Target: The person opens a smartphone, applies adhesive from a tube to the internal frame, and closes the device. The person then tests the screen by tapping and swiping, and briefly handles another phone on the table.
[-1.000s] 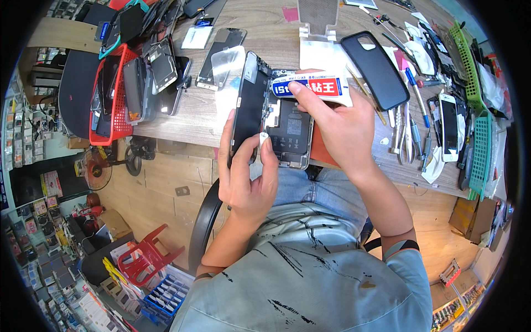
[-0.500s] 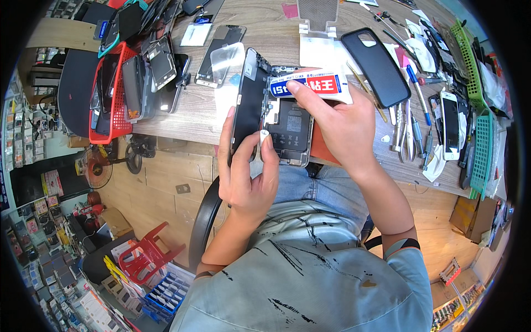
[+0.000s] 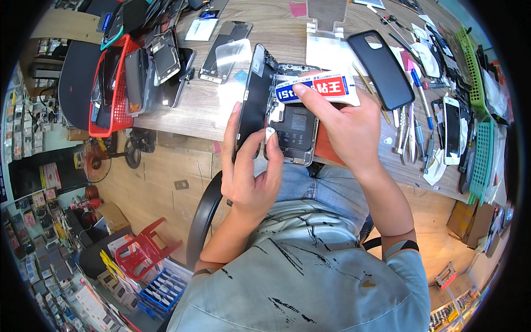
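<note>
An opened phone stands near the table's front edge, its dark screen panel [image 3: 256,99] tilted up on the left beside the back half with the black battery [image 3: 297,128]. My left hand [image 3: 249,177] pinches a small white cap [image 3: 270,134] between thumb and a finger, while its other fingers rest along the panel's outer side. Over the top part of the phone, my right hand [image 3: 351,124] is closed round a white, blue and red glue tube [image 3: 329,88], thumb pressed on its printed side. The tube's tip, near the panel, is hard to make out.
A black phone case [image 3: 381,69] lies right of the tube, with tweezers [image 3: 410,138], a blue pen [image 3: 422,99] and a white phone [image 3: 452,130] beyond. At left stands a red basket [image 3: 124,94] of phones. Another phone screen [image 3: 225,52] lies behind the opened phone.
The whole scene has shifted slightly in the picture, mostly to the right at the table. Both hands keep their holds, and their places against the phone look almost the same.
</note>
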`<state>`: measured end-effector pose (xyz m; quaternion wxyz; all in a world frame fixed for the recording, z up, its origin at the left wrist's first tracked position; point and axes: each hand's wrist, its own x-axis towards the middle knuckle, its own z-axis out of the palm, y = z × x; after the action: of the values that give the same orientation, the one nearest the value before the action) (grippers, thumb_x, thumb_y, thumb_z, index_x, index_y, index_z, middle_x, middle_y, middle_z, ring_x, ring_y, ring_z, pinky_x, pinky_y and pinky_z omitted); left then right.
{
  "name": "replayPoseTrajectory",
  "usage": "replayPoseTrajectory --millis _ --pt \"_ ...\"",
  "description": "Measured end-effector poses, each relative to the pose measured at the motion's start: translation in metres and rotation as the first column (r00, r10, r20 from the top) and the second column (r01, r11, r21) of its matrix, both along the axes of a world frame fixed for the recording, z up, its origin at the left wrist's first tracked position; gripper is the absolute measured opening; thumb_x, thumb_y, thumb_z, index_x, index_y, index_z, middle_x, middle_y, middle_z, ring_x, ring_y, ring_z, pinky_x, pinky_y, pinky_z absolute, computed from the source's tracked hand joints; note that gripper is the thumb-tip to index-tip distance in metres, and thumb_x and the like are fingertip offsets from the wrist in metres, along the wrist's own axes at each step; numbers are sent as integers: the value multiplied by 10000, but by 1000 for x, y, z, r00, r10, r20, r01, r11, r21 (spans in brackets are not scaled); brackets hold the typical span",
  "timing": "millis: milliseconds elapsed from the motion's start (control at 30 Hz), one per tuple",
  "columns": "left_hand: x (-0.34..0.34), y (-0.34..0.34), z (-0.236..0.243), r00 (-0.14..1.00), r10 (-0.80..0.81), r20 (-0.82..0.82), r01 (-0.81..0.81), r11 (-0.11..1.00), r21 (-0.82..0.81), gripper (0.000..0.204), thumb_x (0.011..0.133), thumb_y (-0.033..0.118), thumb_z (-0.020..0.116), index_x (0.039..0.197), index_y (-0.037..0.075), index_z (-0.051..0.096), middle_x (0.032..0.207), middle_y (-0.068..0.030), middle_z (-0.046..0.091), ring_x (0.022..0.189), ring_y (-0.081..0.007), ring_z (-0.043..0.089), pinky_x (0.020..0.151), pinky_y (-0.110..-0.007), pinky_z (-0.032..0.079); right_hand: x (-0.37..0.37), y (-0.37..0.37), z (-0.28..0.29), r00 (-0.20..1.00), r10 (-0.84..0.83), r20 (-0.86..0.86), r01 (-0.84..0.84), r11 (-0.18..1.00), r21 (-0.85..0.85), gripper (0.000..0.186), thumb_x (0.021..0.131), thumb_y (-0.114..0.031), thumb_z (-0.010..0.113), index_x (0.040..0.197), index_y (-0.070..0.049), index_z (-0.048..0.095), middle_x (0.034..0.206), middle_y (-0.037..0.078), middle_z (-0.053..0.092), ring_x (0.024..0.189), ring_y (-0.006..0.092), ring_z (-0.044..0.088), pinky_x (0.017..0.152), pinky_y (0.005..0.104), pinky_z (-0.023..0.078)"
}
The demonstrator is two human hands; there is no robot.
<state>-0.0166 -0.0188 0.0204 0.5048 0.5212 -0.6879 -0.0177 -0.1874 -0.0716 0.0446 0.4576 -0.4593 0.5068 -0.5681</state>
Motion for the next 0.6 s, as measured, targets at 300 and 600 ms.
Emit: replayPoseTrajectory --millis 300,600 --pt "0 0 4 1000 6 13 -6 1000 -4 180 930 -26 833 1078 -90 755 1409 -408 669 1163 -399 790 877 -369 663 0 -1 -1 1000 -3 23 3 1000 1 188 962 -116 884 1034 49 829 933 83 843 800 92 760 716 266 597" --pt "2 -1 5 999 -4 48 5 999 -32 185 933 -11 840 1083 -84 758 1430 -402 661 1154 -404 792 885 -380 660 -2 -3 4 1000 27 2 -27 1000 13 181 967 -114 885 1024 48 829 928 78 837 807 87 752 723 256 590"
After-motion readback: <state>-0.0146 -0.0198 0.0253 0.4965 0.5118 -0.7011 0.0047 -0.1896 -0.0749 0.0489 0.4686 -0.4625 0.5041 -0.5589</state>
